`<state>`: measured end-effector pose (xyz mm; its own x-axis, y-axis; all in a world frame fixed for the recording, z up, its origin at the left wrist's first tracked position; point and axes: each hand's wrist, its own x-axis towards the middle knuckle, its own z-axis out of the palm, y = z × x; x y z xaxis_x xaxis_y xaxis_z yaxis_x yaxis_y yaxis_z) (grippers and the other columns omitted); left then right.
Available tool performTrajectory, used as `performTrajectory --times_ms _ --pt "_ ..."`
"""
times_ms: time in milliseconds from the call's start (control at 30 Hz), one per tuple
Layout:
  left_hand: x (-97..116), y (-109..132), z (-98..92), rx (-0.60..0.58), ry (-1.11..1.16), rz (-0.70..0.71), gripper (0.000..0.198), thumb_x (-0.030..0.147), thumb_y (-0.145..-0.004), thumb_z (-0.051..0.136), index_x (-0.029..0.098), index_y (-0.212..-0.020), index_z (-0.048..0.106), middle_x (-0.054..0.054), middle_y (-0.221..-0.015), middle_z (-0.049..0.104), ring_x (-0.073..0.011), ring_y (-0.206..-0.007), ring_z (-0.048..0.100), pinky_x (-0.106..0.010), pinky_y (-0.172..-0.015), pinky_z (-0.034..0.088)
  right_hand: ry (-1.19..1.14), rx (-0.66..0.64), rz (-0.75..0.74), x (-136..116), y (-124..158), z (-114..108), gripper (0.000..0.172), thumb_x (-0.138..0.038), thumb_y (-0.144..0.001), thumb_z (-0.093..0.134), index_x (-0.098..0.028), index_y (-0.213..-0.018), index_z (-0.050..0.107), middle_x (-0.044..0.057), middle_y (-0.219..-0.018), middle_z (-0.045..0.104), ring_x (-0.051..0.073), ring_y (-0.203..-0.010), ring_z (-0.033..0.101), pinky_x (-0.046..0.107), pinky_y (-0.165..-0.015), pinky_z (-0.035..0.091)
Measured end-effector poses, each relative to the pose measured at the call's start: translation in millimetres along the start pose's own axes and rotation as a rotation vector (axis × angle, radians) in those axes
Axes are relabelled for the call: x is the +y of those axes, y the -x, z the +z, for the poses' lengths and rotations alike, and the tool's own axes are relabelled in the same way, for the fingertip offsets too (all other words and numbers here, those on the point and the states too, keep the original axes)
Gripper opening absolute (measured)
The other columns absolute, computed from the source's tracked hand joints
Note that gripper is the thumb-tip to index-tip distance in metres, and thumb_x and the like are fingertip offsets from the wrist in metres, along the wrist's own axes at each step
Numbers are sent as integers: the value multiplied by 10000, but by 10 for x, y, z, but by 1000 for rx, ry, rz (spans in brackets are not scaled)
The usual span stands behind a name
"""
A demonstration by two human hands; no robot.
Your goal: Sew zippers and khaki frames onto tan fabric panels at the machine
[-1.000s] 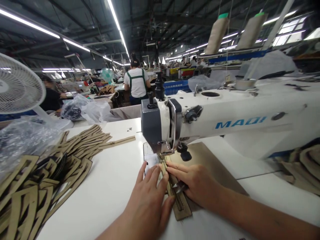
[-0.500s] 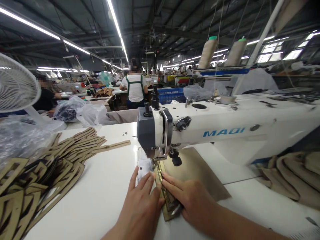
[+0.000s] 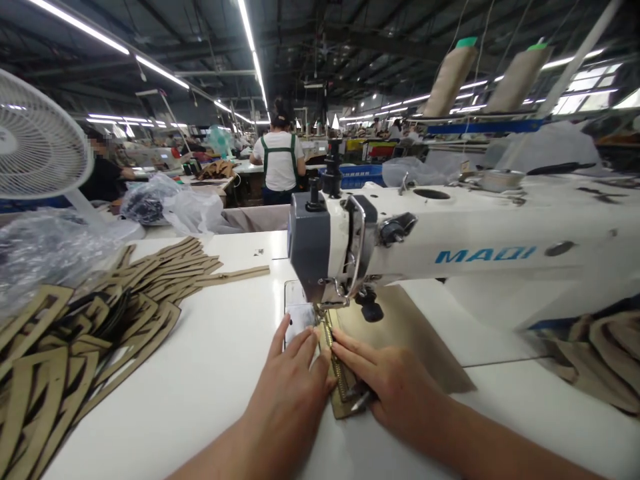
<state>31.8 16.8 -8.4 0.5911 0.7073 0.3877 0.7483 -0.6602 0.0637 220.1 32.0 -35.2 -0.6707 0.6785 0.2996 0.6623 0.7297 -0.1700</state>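
A brass-toothed zipper lies on a tan strip, beside a larger flat tan panel, under the needle area of a white MAQI sewing machine. My left hand rests at the zipper's left edge, fingers stretched and pressing down near the metal plate. From the right, my right hand lays its extended fingers along the zipper and panel; its thumb is hidden. A small dark metal piece with a shiny tip shows beside my right palm, and I cannot tell whether it is held.
Tan strips and frame-shaped pieces are piled at the left, near clear plastic and a white fan. Folded tan fabric lies at the right. Thread cones stand above the machine. A person works further back.
The view has turned slightly, so the machine and piles sit differently in frame. My hands keep the same hold over the zipper, and the strip's near end has drawn slightly closer to the machine.
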Motion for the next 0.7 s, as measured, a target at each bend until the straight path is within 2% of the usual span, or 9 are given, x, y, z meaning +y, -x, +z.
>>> performTrajectory --times_ms 433,700 --pt "22 -11 77 56 38 -54 164 181 -867 488 150 -977 606 -110 -1091 641 -236 -1121 542 -515 -1089 252 -21 1 34 38 -43 20 721 -15 -536 417 -123 -1238 538 121 -1324 439 240 -1023 604 330 -856 508" --pt "-26 -19 90 57 4 -30 231 168 -855 477 126 -1056 583 -140 -1120 628 -250 -1138 531 -532 -1065 295 -38 -13 35 30 -88 2 708 -23 -532 411 -70 -1225 547 145 -1318 439 270 -1022 601 366 -846 517"
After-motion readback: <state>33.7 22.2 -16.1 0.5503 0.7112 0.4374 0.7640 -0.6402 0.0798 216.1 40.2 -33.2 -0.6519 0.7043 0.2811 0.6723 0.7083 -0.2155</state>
